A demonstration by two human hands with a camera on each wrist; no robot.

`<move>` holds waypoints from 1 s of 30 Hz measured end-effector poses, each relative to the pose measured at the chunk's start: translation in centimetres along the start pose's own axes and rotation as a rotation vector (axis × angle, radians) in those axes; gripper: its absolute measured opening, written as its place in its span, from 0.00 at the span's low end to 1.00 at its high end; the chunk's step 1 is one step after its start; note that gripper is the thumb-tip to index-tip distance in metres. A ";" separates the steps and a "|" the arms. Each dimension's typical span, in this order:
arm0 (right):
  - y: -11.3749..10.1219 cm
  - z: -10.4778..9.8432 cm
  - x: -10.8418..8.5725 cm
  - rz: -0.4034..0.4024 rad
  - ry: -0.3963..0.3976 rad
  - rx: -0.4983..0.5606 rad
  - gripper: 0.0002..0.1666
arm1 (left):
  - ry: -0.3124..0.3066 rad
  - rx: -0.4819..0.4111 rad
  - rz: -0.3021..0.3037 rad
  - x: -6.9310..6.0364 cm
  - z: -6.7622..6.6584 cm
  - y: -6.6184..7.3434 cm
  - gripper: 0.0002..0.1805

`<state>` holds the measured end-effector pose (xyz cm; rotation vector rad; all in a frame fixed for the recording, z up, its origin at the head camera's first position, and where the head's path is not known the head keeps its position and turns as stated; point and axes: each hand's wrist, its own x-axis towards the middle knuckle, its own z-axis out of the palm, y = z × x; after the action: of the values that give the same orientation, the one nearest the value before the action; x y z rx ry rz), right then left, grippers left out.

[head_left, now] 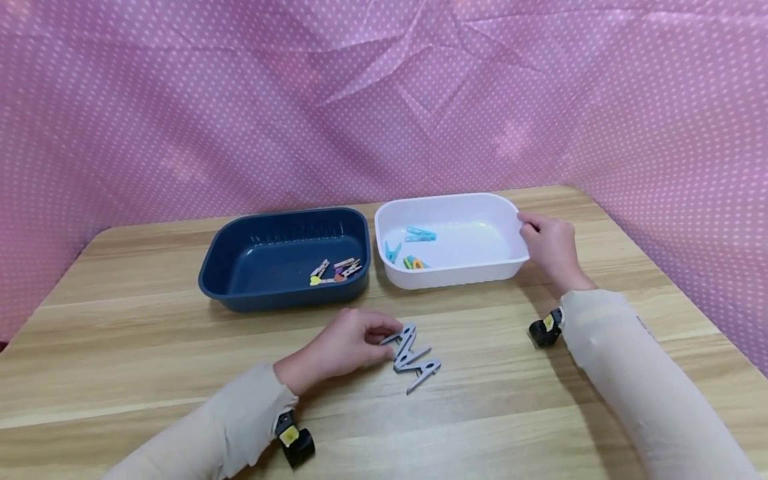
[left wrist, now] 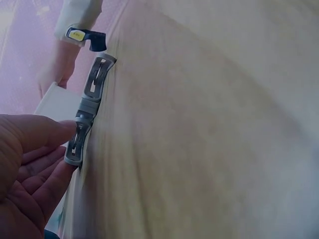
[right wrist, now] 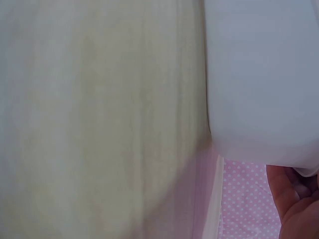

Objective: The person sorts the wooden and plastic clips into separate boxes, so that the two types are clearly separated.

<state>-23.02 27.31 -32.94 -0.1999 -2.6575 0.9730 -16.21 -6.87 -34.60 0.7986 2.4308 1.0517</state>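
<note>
Near the middle of the table, my left hand [head_left: 347, 341] pinches one of several grey clothespins [head_left: 407, 365] between thumb and fingers. These clothespins lie against one another in a zigzag; in the left wrist view the pinched clothespin [left wrist: 76, 142] sits at the near end of the row. At the back right, my right hand [head_left: 552, 250] grips the right rim of a white plastic basin [head_left: 453, 275]. Blue clothespins [head_left: 421, 235] and a green-and-orange clothespin [head_left: 415, 263] lie inside that basin. Its outer wall [right wrist: 264, 89] fills much of the right wrist view.
Left of the white basin stands a dark blue basin [head_left: 288, 301], holding several small wooden clothespins [head_left: 347, 268], one with a yellow heart. Both basins rest on a wood-grain table [head_left: 150, 367]. Pink dotted cloth [head_left: 384, 100] hangs behind and at the sides.
</note>
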 end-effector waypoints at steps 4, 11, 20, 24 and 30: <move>-0.1 -0.1 0.0 -0.002 -0.002 0.004 0.21 | 0.009 -0.001 -0.011 0.1 0.1 0.0 0.17; -0.1 0.0 0.0 -0.010 0.005 0.002 0.20 | 0.025 -0.018 -0.017 0.1 0.2 -0.1 0.15; 0.0 -0.1 0.0 -0.003 0.007 0.002 0.20 | 0.040 -0.033 -0.020 0.1 0.3 -0.2 0.15; 0.0 -0.1 0.0 -0.017 0.011 0.001 0.20 | 0.055 -0.031 -0.024 0.1 0.4 -0.2 0.14; 0.0 0.0 0.0 -0.020 0.013 -0.005 0.20 | 0.068 -0.033 -0.027 0.1 0.5 -0.2 0.13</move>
<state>-22.98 27.31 -32.95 -0.1794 -2.6454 0.9558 -16.10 -6.65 -35.12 0.7289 2.4664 1.1227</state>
